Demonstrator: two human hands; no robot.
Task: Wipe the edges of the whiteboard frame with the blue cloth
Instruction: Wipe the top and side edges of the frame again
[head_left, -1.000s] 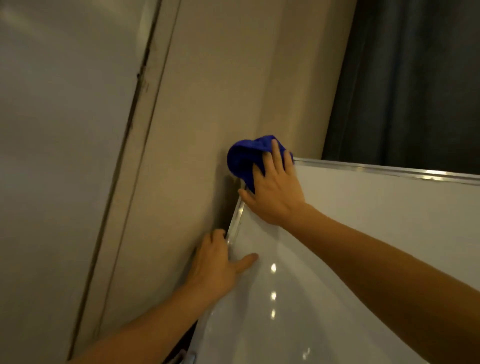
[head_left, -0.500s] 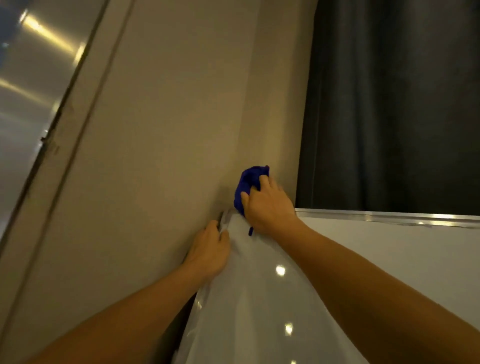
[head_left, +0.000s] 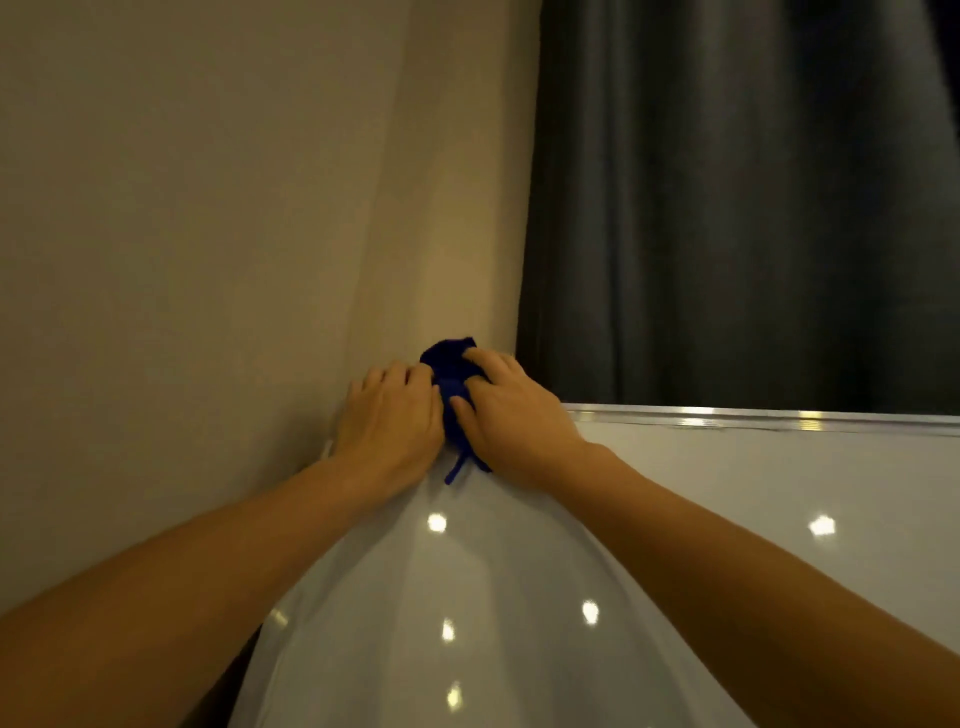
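head: r hand on blue cloth, l hand against it

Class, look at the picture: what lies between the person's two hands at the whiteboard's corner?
The bunched blue cloth sits between the left hand and right hand, touched by both; the head view shows it.

office room, whiteboard, dark curtain

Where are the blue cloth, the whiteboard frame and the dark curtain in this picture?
blue cloth (head_left: 447, 359), head view, on its bunched upper part.
whiteboard frame (head_left: 727, 414), head view, on the shiny top rail.
curtain (head_left: 727, 208), head view, on its middle folds.
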